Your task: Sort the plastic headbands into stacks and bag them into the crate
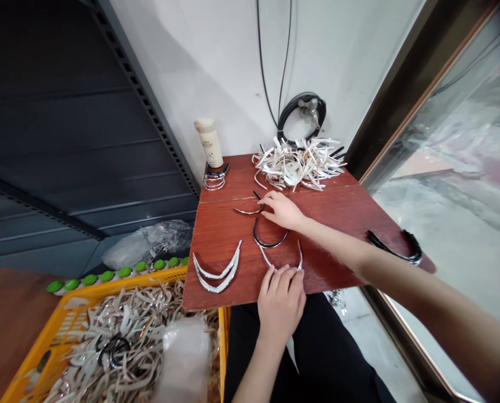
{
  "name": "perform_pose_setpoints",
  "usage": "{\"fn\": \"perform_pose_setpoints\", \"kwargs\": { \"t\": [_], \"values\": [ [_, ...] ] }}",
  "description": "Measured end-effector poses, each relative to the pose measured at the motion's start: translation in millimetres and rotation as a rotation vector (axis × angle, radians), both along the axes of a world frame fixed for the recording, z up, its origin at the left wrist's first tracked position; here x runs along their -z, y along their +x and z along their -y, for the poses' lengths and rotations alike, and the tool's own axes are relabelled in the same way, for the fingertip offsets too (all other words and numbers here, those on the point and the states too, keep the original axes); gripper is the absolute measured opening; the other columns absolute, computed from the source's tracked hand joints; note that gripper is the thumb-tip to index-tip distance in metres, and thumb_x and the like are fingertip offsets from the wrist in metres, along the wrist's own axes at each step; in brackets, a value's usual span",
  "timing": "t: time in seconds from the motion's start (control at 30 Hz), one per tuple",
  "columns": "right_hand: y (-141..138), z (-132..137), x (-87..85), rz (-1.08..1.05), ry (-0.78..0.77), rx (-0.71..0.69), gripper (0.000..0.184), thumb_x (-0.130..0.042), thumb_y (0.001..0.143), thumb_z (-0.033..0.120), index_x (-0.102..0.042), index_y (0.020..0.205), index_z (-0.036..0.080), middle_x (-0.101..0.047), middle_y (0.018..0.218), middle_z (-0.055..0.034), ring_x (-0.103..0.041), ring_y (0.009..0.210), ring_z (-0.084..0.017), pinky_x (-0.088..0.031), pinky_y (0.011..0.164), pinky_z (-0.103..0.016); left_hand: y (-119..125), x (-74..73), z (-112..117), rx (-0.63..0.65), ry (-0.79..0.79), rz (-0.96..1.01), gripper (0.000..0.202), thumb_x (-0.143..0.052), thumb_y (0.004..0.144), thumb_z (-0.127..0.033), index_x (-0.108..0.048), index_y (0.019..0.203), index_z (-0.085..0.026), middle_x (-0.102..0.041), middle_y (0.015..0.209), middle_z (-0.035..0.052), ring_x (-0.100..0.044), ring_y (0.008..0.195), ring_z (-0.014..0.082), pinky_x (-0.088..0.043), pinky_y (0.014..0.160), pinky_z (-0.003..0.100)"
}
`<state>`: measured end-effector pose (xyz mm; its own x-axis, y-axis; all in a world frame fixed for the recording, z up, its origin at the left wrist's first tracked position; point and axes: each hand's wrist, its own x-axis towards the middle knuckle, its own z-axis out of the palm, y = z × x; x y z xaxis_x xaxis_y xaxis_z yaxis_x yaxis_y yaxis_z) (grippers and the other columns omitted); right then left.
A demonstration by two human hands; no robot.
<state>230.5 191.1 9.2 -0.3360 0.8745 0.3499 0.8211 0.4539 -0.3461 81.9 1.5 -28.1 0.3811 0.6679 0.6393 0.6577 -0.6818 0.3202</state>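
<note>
My right hand (281, 210) reaches across the table, its fingers closed at one side of a thin curved headband (248, 212) with a dark end. Just below it lies a black headband (269, 245), open side up. At the table's front edge, the fingers of my left hand (281, 299) press over the middle of a white headband (267, 257), whose two ends stick out beyond them. A pale strip (292, 355) hangs below that hand over the dark trousers. Left of it, two white headbands (218, 280) lie nested.
A heap of pale strips (295, 165) covers the back of the red-brown table (220, 224). A cream bottle (210, 143) stands by stacked headbands (214, 180). Black headbands (395, 252) lie at the right edge. A yellow crate (65, 330) full of strips sits lower left.
</note>
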Motion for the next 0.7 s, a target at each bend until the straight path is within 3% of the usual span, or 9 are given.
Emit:
{"fn": "perform_pose_setpoints", "kwargs": {
  "t": [0.17,0.27,0.4,0.53,0.63,0.7],
  "values": [
    [-16.9,2.5,-9.9,0.151,0.068,-0.017,0.016,-0.059,0.093,0.024,-0.072,0.099,0.018,-0.063,0.107,-0.0113,-0.053,0.102,-0.027,-0.041,0.090,-0.039,-0.6,1.3,-0.4,0.007,0.000,-0.001,0.027,-0.054,0.091,-0.016,-0.064,0.116,-0.022,-0.073,0.110,-0.0001,-0.063,0.111,0.0167,-0.035,0.112,0.036],
    [-17.3,4.6,-23.0,-0.092,0.023,-0.046,0.017,-0.055,0.095,0.026,-0.069,0.095,0.017,-0.067,0.097,-0.0079,-0.056,0.092,-0.022,-0.041,0.087,-0.035,-0.8,2.1,-0.1,0.007,-0.004,0.002,0.027,-0.055,0.091,-0.016,-0.064,0.116,-0.022,-0.073,0.110,-0.0001,-0.063,0.111,0.0166,-0.035,0.112,0.036],
    [5.1,7.1,-57.4,-0.435,-0.173,-0.063,0.028,-0.047,0.096,0.037,-0.067,0.098,0.017,-0.068,0.084,-0.0019,-0.058,0.076,-0.017,-0.044,0.076,-0.030,-0.1,2.7,0.6,0.010,-0.012,0.010,0.027,-0.055,0.091,-0.017,-0.064,0.116,-0.022,-0.073,0.110,-0.0013,-0.063,0.111,0.0158,-0.034,0.113,0.035],
    [27.8,-5.3,-82.2,-0.205,-0.281,-0.157,0.024,-0.048,0.089,0.025,-0.070,0.083,0.018,-0.071,0.089,-0.0028,-0.062,0.087,-0.019,-0.042,0.087,-0.033,0.7,2.0,0.6,0.004,-0.006,0.012,0.026,-0.055,0.092,-0.017,-0.063,0.116,-0.021,-0.073,0.110,-0.0012,-0.063,0.112,0.0159,-0.034,0.113,0.036],
    [23.6,-17.9,-74.1,0.070,-0.211,-0.208,0.023,-0.048,0.086,0.017,-0.070,0.079,0.018,-0.071,0.085,-0.0045,-0.062,0.087,-0.021,-0.038,0.092,-0.036,0.3,1.3,0.4,0.002,-0.001,0.009,0.027,-0.055,0.092,-0.016,-0.064,0.116,-0.022,-0.073,0.110,-0.0006,-0.063,0.111,0.0161,-0.035,0.112,0.036],
    [13.8,-21.7,-63.0,0.115,-0.082,-0.203,0.022,-0.048,0.088,0.020,-0.069,0.081,0.017,-0.070,0.086,-0.0072,-0.061,0.088,-0.022,-0.037,0.091,-0.037,-0.3,1.1,0.3,-0.001,-0.002,0.006,0.027,-0.055,0.091,-0.016,-0.064,0.116,-0.022,-0.073,0.110,-0.0005,-0.063,0.111,0.0160,-0.036,0.112,0.036]
  ]
}}
